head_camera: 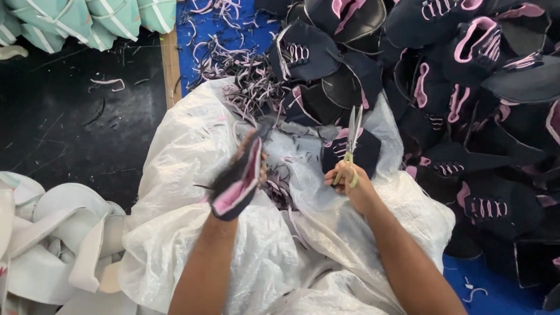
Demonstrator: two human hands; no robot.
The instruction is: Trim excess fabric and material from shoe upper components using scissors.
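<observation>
A dark navy shoe upper [236, 185] with a pink lining is held in the left hand [252, 156], the fingers being wrapped closed around its far end. The piece is blurred, but its long axis can be seen to run from the lower left, near the wrist, up and to the right toward the fingertips, with the pink inner face turned toward the camera and the near end pointing back at the forearm. It is held above a crumpled white woven plastic sack [192, 233] that is spread across the lap area.

A pair of scissors [350, 149] with yellowish handles is gripped in the right hand [353, 186], the fingers being closed through and around the handles. The blades are pointed away from the person, nearly straight up in the view and tilted slightly right; whether they are parted cannot be told, since they appear close together. The two hands are kept near each other but apart.

Just beyond the scissors, another navy upper [364, 153] is seen lying on the sack. A loose heap of thin pink and dark trimmings [245, 81] is scattered at the sack's far edge and on the blue surface [198, 35]. A large pile of navy and pink uppers [466, 87] is stacked to the right. White cut pieces [64, 233] are piled at the lower left, and mint-green pieces [87, 20] are seen at the top left.
</observation>
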